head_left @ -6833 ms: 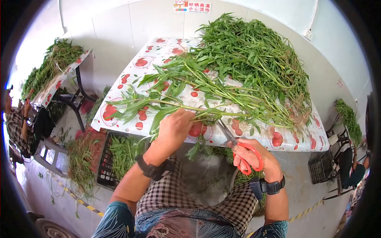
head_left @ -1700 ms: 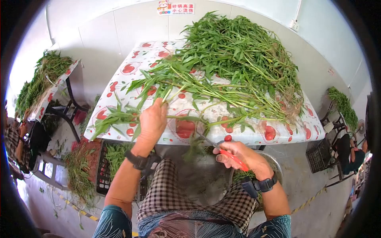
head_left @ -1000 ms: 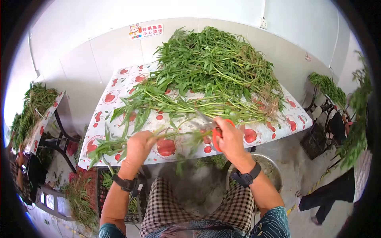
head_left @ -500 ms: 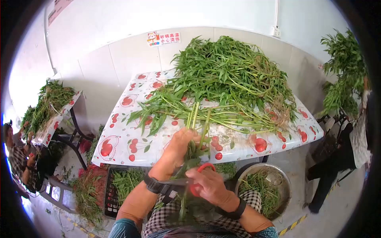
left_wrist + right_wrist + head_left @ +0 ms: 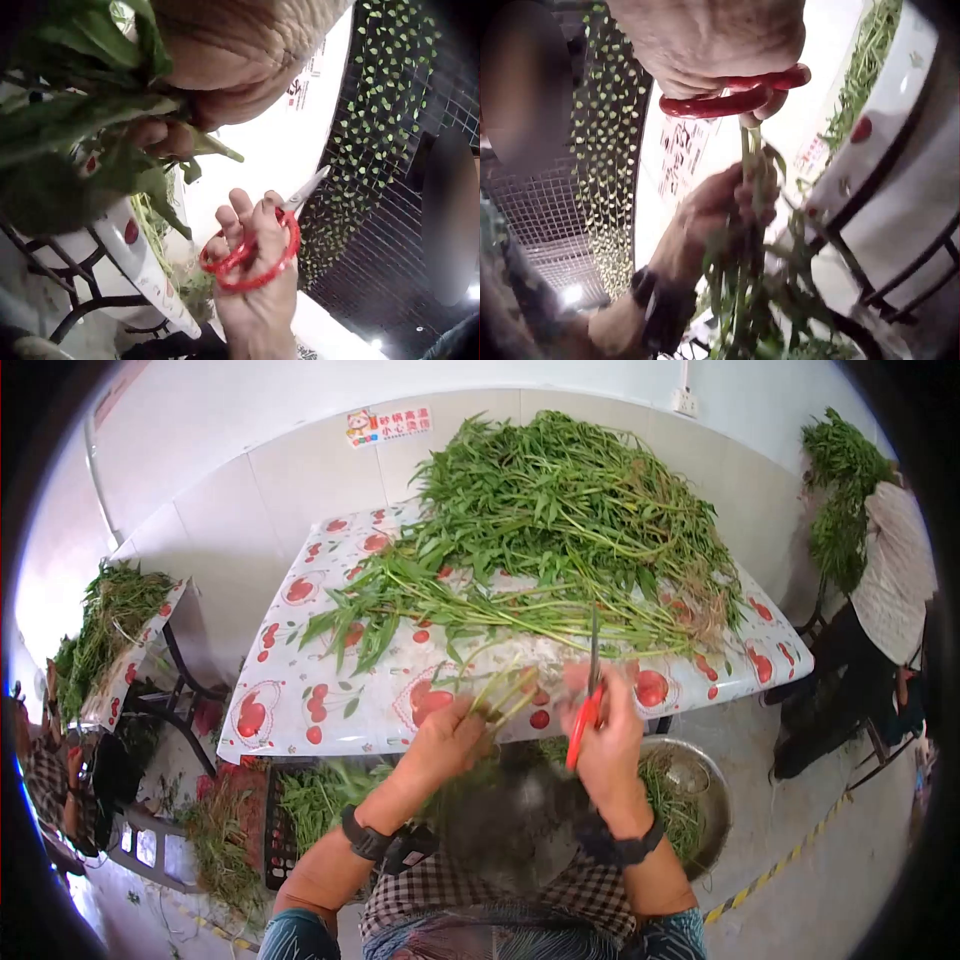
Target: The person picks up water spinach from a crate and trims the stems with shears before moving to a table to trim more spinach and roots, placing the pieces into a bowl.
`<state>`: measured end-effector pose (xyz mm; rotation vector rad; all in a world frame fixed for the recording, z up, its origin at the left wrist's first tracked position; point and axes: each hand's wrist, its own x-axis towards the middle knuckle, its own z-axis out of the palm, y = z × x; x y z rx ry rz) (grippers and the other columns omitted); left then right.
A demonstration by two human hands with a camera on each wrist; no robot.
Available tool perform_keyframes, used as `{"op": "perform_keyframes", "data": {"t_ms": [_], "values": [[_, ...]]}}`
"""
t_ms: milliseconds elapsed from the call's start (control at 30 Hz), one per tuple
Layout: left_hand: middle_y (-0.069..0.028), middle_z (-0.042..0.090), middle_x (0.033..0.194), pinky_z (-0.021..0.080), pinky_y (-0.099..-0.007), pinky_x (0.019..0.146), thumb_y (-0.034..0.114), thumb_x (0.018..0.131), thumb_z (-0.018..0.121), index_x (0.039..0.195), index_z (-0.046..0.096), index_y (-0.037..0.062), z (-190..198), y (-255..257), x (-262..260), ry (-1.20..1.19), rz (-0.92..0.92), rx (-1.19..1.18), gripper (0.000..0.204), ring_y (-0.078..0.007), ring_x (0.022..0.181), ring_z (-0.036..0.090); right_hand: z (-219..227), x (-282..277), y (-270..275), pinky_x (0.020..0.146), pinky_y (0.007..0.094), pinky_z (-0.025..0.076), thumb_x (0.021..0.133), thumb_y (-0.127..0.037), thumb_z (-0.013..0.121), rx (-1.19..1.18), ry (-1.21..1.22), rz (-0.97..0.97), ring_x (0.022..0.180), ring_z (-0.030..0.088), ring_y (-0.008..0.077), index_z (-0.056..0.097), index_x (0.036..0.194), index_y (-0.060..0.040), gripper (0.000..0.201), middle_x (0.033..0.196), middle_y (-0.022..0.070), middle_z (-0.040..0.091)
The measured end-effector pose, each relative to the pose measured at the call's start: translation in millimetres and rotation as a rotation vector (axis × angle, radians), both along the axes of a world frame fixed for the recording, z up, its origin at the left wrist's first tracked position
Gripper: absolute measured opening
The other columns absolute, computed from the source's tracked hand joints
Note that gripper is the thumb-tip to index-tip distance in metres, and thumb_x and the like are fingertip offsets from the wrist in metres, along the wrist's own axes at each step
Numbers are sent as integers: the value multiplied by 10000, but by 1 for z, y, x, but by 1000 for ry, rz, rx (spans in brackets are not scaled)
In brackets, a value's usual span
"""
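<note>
My left hand grips a small bunch of leafy green stems at the table's front edge, their cut ends sticking up past the fingers. Below that hand the leaves hang down, as the right wrist view shows with the leafy bunch. My right hand, just right of the stem ends, holds red-handled scissors with the blades pointing up. In the left wrist view, fingers pass through the loops of the scissors. A large heap of leafy stalks covers the back of the table, with a thinner row before it.
The table has a white cherry-print cloth. Beneath its edge stand a metal basin with greens and a black crate. Cut stalks lie at left. Another person stands at right beside a bundle of plants.
Over the last second the left hand has gathered stems upright, then shifted down to the table edge. The scissors have risen from beside the left wrist and now point up.
</note>
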<state>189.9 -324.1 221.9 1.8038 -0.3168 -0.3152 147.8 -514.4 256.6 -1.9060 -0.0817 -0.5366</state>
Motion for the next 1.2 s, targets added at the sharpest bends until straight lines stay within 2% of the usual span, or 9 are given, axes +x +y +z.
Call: {"op": "perform_keyframes", "data": {"t_ms": [67,367,467,600,633,767,1000,1167,1200], "values": [[2,497,675,357,-207,460,199,958,361,1006,505,54,-9,-4,-10,36,-43,122,210,-66,508,432,-15,22,-9,699,252,492,814,-78,630,137,-235,82,728,577,103,468,1177,-50,399,870,42,592],[0,510,691,347,-211,453,223,971,329,986,506,44,-27,-5,-40,229,-150,-50,252,-61,527,447,-81,12,16,771,260,489,800,55,585,169,59,523,849,592,131,398,1232,-24,477,996,73,595],[3,504,673,344,-212,451,243,974,337,951,513,42,-36,1,-42,224,-98,-73,268,-61,528,447,-84,7,20,769,256,487,802,29,596,297,31,559,840,591,126,404,1226,-23,469,979,73,602],[5,511,649,342,-221,446,247,973,345,909,520,39,-31,-3,-55,227,-61,-93,279,-67,514,440,-74,-2,29,698,231,483,822,-9,606,62,54,439,795,587,86,436,1175,-9,392,900,79,613],[-7,536,640,350,-237,447,245,970,347,884,517,32,-51,1,-52,-234,-134,16,285,-75,496,442,-78,-2,28,724,240,478,827,-6,594,115,66,456,860,580,106,430,1193,-23,401,968,85,608],[-22,569,646,369,-246,458,261,967,349,917,516,20,-39,3,-56,101,-39,-1,298,-78,486,461,-98,0,21,786,236,456,814,41,578,733,142,526,959,547,128,410,1243,-63,473,1091,99,563],[-35,540,645,386,-267,497,259,956,368,1002,512,24,-54,-2,-58,94,-85,60,279,-115,531,486,-89,-12,8,750,233,474,803,51,588,383,286,571,874,551,86,391,1254,-47,501,1017,78,582],[-91,526,664,417,-320,558,245,937,419,1024,489,1,-63,0,-65,-99,-154,93,269,-172,581,509,-96,-13,12,746,232,479,805,12,609,535,404,564,851,559,86,416,1231,-43,471,966,69,588],[-133,536,697,424,-348,601,233,917,444,1022,484,-7,-62,2,-65,-97,-180,120,265,-247,644,529,-95,-14,13,737,227,478,806,7,610,541,409,573,835,559,84,420,1224,-42,463,951,66,589]]}}
